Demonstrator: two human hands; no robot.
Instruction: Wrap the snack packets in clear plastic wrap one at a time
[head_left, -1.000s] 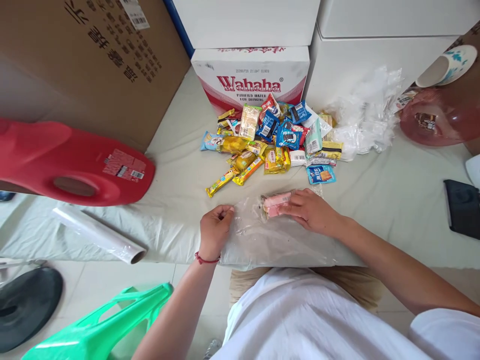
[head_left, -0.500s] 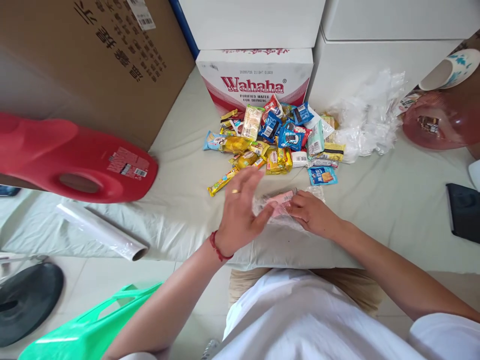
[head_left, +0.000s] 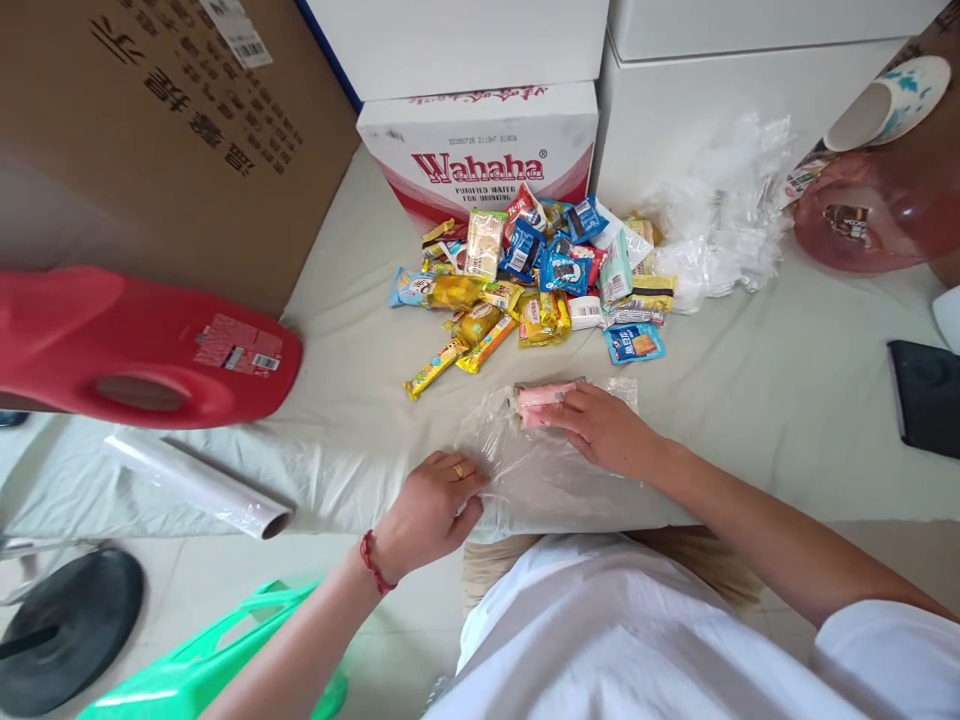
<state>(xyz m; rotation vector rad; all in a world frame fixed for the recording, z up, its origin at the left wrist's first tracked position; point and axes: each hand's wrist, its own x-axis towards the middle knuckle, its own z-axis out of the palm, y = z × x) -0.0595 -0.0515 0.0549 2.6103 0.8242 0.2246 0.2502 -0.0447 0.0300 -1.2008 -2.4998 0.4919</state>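
Head: right grip (head_left: 611, 428) snug on pink packet (head_left: 535, 404)

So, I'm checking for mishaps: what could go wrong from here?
The creased clear film at the left hand could bunch or tear if pulled. The pink packet might slip from the right hand. The white roll, near the front edge of the table, might roll off.

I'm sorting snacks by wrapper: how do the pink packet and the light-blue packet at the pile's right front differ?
The right hand touches the pink packet; no hand touches the light-blue packet. The pink packet lies amid clear plastic; the light-blue packet lies at the snack pile's edge. Both carry printed marks.
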